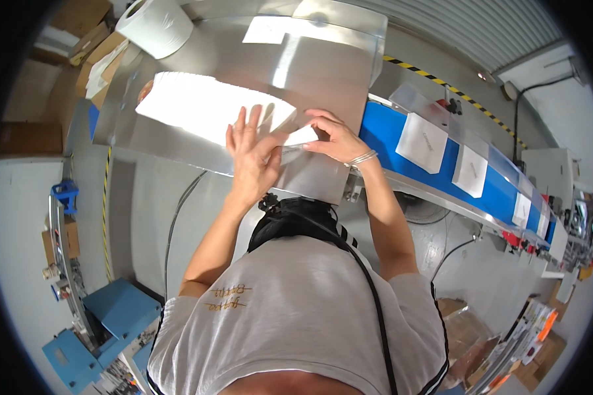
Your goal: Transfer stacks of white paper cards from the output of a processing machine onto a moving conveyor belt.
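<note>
A long, fanned-out row of thin white packets (197, 105) lies on the metal table in front of me. My left hand (252, 161) is at the near edge of that row's right end, fingers spread over the packets, with the index finger reaching toward a single white packet (301, 137). My right hand (336, 139), with a bracelet at its wrist, pinches this packet's right end between thumb and fingers. Whether the left fingertips also grip it I cannot tell, and glare washes out the packets' surfaces.
To my right runs a blue conveyor belt (377, 126) carrying several white packets (423, 143) under clear covers. A large white roll (155, 27) stands at the table's far left. A white sheet (265, 29) lies at the back of the metal table (244, 59). Cardboard boxes (28, 139) are at left.
</note>
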`<state>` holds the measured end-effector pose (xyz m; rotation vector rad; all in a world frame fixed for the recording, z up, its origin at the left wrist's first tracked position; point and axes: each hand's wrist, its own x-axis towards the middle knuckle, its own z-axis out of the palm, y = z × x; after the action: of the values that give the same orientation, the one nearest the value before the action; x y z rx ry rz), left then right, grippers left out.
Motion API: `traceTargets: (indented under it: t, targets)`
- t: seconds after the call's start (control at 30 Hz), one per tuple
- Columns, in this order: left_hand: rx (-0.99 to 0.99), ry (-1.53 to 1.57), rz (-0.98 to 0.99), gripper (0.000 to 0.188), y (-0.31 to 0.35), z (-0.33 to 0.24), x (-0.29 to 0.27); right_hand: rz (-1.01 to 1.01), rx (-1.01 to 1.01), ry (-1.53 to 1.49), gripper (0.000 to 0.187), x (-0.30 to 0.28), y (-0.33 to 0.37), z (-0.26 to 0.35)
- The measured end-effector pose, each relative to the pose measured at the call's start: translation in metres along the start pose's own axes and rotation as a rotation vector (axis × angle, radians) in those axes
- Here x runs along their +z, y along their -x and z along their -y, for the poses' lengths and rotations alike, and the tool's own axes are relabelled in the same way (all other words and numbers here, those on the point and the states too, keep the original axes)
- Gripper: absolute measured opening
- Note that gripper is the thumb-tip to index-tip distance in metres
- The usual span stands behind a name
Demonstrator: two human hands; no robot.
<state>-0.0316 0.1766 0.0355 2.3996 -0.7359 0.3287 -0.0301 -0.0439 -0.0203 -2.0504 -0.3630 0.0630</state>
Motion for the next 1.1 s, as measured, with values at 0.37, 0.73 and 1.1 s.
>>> traceTargets:
  t: [0.37,0.73,1.1]
  targets:
    - [0.025,-0.003,-0.099,0.031,-0.002,0.022,-0.001,-0.897,0.727,0.291,0.046,-0.079,0.089,-0.088]
    - [0.021,-0.003,-0.007,0.028,-0.003,0.015,-0.006,-0.103,-0.015,0.041,0.05,0.003,-0.002,0.013]
    - [0.011,-0.083,-0.057,0.039,-0.008,0.041,-0.006,-0.825,0.515,-0.06,0.027,-0.044,0.063,-0.076]
